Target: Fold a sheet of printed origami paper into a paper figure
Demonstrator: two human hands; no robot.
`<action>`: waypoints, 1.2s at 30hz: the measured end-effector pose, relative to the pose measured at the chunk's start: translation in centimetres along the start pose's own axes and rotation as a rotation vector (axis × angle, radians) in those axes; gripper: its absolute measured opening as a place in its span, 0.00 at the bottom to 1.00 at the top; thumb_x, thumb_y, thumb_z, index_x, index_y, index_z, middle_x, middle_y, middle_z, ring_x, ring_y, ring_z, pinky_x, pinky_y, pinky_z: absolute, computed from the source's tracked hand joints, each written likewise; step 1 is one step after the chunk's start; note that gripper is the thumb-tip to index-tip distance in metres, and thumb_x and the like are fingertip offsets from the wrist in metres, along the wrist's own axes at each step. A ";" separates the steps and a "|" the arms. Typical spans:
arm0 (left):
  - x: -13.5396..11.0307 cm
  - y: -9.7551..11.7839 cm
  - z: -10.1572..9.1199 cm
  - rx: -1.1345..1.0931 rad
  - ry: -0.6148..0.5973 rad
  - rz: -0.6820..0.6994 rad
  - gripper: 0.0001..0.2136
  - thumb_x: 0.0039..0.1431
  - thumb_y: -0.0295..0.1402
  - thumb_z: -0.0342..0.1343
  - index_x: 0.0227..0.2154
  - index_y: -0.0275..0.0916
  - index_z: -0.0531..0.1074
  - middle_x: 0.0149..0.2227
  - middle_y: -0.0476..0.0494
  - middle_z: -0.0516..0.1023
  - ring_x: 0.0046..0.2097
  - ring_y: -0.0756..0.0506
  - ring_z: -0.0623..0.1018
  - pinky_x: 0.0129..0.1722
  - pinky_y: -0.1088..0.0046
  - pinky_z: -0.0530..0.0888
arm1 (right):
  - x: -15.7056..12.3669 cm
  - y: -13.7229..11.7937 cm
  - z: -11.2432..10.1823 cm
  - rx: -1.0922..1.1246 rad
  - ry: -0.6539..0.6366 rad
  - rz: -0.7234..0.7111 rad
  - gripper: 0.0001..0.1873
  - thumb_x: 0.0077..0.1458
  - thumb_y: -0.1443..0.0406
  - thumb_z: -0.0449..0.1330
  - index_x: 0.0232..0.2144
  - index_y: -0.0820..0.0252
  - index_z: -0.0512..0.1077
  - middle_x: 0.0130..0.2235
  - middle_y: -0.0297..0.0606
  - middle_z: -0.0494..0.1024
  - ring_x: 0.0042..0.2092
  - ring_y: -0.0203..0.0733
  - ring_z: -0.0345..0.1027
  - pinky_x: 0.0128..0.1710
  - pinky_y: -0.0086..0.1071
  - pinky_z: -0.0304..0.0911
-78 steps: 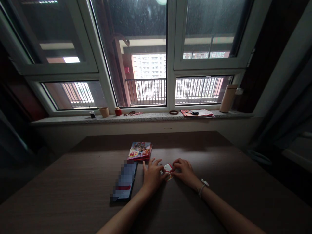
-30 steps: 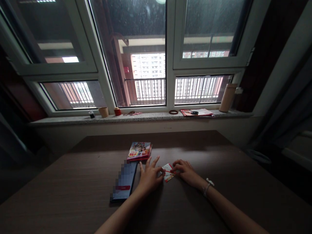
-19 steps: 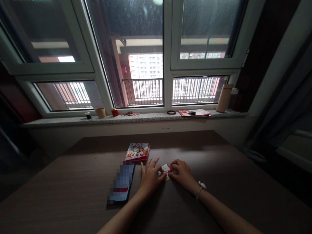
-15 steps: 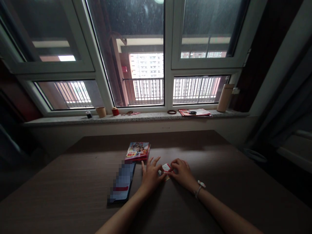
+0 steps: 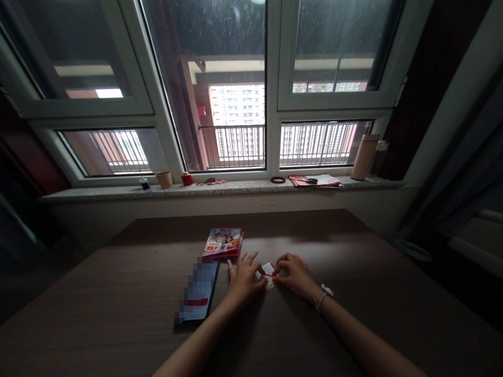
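Between my hands a small piece of printed paper (image 5: 269,269), white with red and orange parts, lies on the brown table (image 5: 118,293). My left hand (image 5: 245,280) pinches its left edge with thumb and index finger, the other fingers spread. On the right side, my right hand (image 5: 294,275) has thumb and index finger closed at the paper's edge. Part of the paper is hidden by the fingers. A phone (image 5: 201,290) lies just left of my left hand. Behind the phone sits a stack of colourful leaflets (image 5: 223,242).
Along the stone windowsill (image 5: 239,189) stand a paper cup (image 5: 164,180), a small red jar (image 5: 187,179), a bracelet (image 5: 277,180) and a tan bottle (image 5: 364,157). Scissors (image 5: 312,181) rest on red and white papers (image 5: 328,181) there.
My hands stay at the paper. The right fingers have shifted slightly, and a bit more of the paper's white and red surface shows between the hands.
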State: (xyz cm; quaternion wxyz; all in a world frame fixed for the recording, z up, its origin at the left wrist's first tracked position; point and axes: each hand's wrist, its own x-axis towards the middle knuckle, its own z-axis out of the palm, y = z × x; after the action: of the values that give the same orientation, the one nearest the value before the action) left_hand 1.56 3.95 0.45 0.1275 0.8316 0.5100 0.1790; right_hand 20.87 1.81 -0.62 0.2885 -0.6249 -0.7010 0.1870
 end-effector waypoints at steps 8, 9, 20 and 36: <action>-0.2 -0.9 -1.0 -0.015 -0.080 0.003 0.06 0.56 0.39 0.57 0.37 0.51 0.75 0.67 0.55 0.54 0.68 0.32 0.46 0.56 0.28 0.36 | 0.3 1.0 0.0 0.059 -0.029 -0.007 0.06 0.47 0.63 0.64 0.31 0.48 0.80 0.44 0.34 0.73 0.51 0.44 0.63 0.54 0.37 0.52; -0.1 -1.0 -1.0 -0.022 -0.099 0.003 0.06 0.57 0.40 0.57 0.37 0.51 0.75 0.67 0.56 0.54 0.68 0.32 0.45 0.56 0.28 0.36 | 0.3 1.1 -0.1 0.063 -0.034 -0.011 0.06 0.47 0.63 0.64 0.31 0.48 0.80 0.45 0.34 0.73 0.51 0.45 0.63 0.54 0.37 0.52; 0.1 -1.7 -0.9 -0.049 -0.144 -0.012 0.08 0.57 0.43 0.57 0.38 0.54 0.75 0.68 0.57 0.51 0.68 0.29 0.42 0.54 0.26 0.35 | 0.4 1.6 -0.3 0.082 -0.107 -0.026 0.09 0.49 0.62 0.63 0.35 0.48 0.80 0.47 0.37 0.72 0.54 0.48 0.61 0.58 0.41 0.49; -0.4 -1.1 -0.5 -0.048 -0.013 -0.011 0.06 0.54 0.39 0.58 0.35 0.54 0.77 0.64 0.58 0.61 0.68 0.33 0.47 0.58 0.32 0.31 | -0.6 0.9 -0.1 0.069 -0.003 -0.055 0.08 0.53 0.61 0.59 0.31 0.47 0.79 0.46 0.34 0.72 0.52 0.44 0.63 0.60 0.42 0.46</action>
State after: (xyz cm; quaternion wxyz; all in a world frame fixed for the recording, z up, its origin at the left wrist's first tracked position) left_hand 0.33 4.12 0.42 0.1517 0.8267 0.5093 0.1850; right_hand 21.66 1.29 -1.16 0.3137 -0.5948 -0.7114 0.2039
